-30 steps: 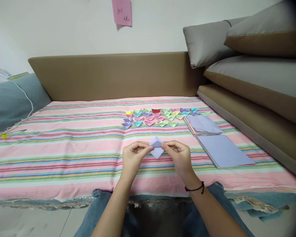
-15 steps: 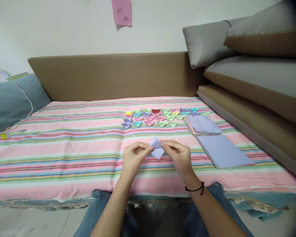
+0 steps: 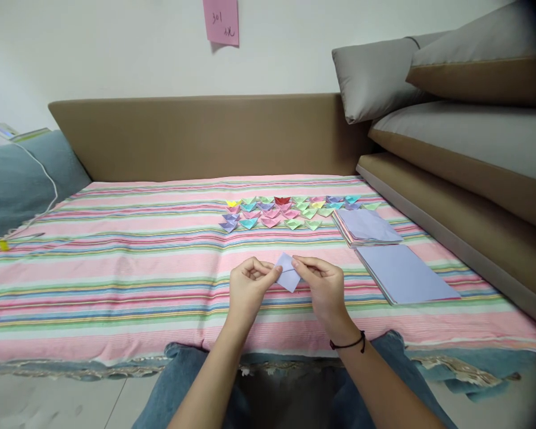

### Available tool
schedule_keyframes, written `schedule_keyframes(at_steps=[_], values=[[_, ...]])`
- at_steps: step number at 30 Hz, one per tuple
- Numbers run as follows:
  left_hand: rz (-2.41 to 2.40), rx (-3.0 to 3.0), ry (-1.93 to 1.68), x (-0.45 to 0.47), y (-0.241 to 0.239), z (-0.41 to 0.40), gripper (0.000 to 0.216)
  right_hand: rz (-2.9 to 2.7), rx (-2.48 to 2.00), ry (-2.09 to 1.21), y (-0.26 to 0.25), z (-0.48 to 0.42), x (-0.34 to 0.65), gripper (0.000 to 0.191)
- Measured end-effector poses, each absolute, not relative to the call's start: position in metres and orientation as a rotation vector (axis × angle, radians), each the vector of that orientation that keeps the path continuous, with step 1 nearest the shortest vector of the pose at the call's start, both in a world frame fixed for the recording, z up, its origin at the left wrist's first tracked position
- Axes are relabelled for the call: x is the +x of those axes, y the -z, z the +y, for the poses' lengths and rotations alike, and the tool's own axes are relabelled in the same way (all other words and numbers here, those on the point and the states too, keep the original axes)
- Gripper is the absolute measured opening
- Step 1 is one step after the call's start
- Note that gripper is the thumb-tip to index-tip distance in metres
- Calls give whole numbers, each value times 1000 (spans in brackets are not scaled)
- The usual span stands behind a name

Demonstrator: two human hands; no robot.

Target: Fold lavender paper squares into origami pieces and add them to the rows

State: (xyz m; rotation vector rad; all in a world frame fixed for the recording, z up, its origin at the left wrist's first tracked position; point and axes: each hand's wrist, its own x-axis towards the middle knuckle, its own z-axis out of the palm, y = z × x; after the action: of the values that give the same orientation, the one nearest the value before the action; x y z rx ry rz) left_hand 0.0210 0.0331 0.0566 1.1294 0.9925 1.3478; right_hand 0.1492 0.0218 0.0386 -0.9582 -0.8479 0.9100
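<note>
Between my two hands is a small piece of folded lavender paper point(image 3: 288, 277), diamond-shaped, with a crease line across its middle. My left hand point(image 3: 252, 286) pinches its left corner between thumb and fingers. On the opposite corner, my right hand point(image 3: 324, 283) is closed in the same kind of pinch, a dark cord bracelet around the wrist. The paper is held a little above the striped cloth point(image 3: 161, 280). Beyond it stand several small folded paper boats point(image 3: 271, 221) in rows, in pink, green, blue, purple, yellow and red.
To the right lie a stack of lavender square sheets point(image 3: 404, 274) and a second stack of creased paper point(image 3: 368, 226). Grey-brown cushions point(image 3: 464, 137) are piled at the right edge. A brown backrest point(image 3: 205, 140) runs along the back. A white cable point(image 3: 49, 179) hangs at the left.
The paper's raised upper flap now lies flatter, making an even diamond. Both hands still pinch it; the left hand has shifted slightly right.
</note>
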Motion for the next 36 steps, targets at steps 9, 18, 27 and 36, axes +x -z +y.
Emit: schedule_keyframes(at_steps=[9, 18, 27, 36], values=[[862, 1439, -1214, 10, -61, 35, 30, -1024, -975, -950, -44, 20, 154, 37], [1064, 1348, -1299, 9, -62, 34, 16, -945, -942, -1101, -43, 19, 150, 44], [1032, 1392, -1334, 9, -61, 36, 19, -891, -918, -1173, -43, 20, 145, 14], [1063, 1308, -1324, 8, -59, 38, 16, -926, -918, -1170, -37, 23, 146, 16]])
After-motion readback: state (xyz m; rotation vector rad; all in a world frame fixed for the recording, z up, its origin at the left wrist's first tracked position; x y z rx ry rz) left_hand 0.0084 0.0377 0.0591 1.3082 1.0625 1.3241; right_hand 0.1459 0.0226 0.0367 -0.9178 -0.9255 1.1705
